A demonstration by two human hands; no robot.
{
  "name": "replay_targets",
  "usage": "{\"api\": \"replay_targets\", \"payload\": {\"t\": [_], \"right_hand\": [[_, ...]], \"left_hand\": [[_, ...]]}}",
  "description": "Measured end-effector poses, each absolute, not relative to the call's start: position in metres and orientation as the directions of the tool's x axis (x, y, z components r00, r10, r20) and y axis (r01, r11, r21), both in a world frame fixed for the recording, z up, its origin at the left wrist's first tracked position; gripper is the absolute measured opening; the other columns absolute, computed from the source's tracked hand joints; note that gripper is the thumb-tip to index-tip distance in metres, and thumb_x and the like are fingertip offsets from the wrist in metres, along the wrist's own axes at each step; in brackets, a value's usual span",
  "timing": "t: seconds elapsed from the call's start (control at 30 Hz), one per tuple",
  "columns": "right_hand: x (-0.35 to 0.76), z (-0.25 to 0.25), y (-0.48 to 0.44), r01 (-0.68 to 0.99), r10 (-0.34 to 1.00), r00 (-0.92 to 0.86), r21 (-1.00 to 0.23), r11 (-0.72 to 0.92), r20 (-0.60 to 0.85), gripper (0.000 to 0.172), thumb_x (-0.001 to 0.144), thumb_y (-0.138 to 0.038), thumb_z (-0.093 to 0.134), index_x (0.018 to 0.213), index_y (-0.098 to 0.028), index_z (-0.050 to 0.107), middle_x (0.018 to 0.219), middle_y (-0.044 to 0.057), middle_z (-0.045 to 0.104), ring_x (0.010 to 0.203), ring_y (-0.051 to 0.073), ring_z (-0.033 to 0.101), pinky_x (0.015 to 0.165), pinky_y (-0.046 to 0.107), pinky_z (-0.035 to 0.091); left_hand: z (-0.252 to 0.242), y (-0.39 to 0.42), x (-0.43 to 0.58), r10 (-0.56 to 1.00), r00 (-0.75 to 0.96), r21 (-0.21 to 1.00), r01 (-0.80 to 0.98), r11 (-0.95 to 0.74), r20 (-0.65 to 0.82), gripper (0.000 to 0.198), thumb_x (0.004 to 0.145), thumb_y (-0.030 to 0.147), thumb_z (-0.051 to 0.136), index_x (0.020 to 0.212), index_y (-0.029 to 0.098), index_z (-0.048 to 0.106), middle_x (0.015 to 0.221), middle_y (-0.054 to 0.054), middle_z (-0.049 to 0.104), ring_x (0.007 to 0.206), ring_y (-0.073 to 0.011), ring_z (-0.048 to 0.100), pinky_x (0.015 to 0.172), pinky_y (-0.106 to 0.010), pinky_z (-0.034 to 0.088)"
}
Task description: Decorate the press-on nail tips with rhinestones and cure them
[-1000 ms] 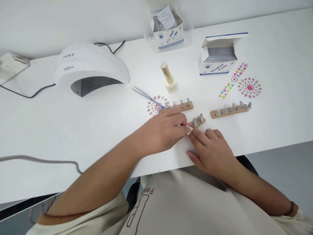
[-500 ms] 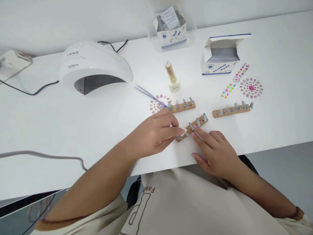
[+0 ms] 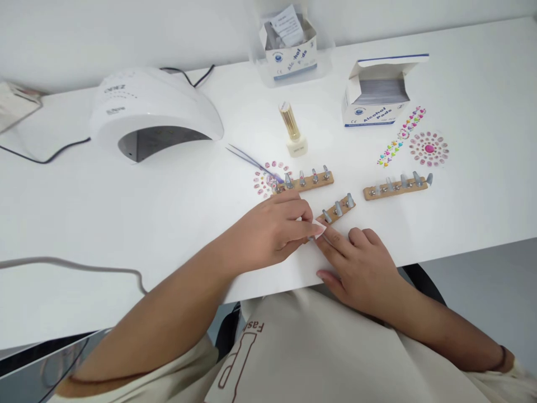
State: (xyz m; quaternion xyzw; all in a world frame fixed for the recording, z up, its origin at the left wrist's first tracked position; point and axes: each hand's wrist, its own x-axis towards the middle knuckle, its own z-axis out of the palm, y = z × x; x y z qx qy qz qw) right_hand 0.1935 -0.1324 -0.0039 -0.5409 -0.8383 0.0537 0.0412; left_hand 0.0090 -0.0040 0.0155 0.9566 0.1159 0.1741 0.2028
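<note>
My left hand (image 3: 274,232) pinches a small white pad (image 3: 319,228) and presses it on the near end of a tilted wooden strip (image 3: 335,210) that carries grey nail tips. Fingers flat on the table, my right hand (image 3: 363,263) steadies that strip at its near end. Two more wooden strips with grey tips lie close by, one behind (image 3: 309,180) and one to the right (image 3: 396,186).
A white nail lamp (image 3: 153,115) with a black cord stands at the back left. A gold-capped polish bottle (image 3: 292,131), tweezers (image 3: 250,161), gem sticker sheets (image 3: 428,149) and two alcohol pad boxes (image 3: 375,92) lie behind the strips. A grey cable (image 3: 71,268) crosses the near left.
My left hand slid the white pad along the strip, off its near tip and back onto the same spot. The strip and my right hand barely shifted.
</note>
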Motion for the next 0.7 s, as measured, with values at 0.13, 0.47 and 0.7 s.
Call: {"api": "replay_targets", "payload": {"t": [0.13,0.47,0.7], "right_hand": [[0.1887,-0.0029,-0.1290,0.908,0.916,-0.399,-0.150,0.391,-0.028,0.057,0.093,-0.046,0.039,0.142,-0.016,0.041,0.143,0.007,0.052,0.082,0.024,0.043,0.072,0.041,0.031],[0.1883,-0.0042,-0.1273,0.910,0.915,-0.402,-0.119,0.396,-0.027,0.060,0.094,-0.047,0.038,0.145,-0.017,0.037,0.149,0.006,0.046,0.082,0.024,0.044,0.070,0.042,0.031],[0.1891,-0.0074,-0.1271,0.908,0.913,-0.406,-0.115,0.402,-0.019,0.060,0.094,-0.048,0.037,0.146,-0.017,0.037,0.153,0.006,0.039,0.082,0.024,0.044,0.071,0.042,0.031]], "left_hand": [[0.0168,-0.0037,0.0090,0.300,0.913,0.438,0.158,-0.885,0.277,0.019,0.091,0.011,0.050,0.096,0.018,0.067,0.080,-0.005,0.064,0.074,-0.0146,0.051,0.069,-0.029,0.046],[0.0206,0.0013,0.0031,0.274,0.916,0.364,0.158,-0.918,0.293,0.020,0.090,0.009,0.051,0.096,0.019,0.067,0.079,-0.005,0.064,0.069,-0.0136,0.049,0.065,-0.029,0.045],[0.0220,0.0024,-0.0002,0.247,0.924,0.263,0.170,-0.950,0.292,0.019,0.090,0.009,0.051,0.095,0.018,0.066,0.079,-0.006,0.064,0.070,-0.0147,0.048,0.064,-0.028,0.045]]}}
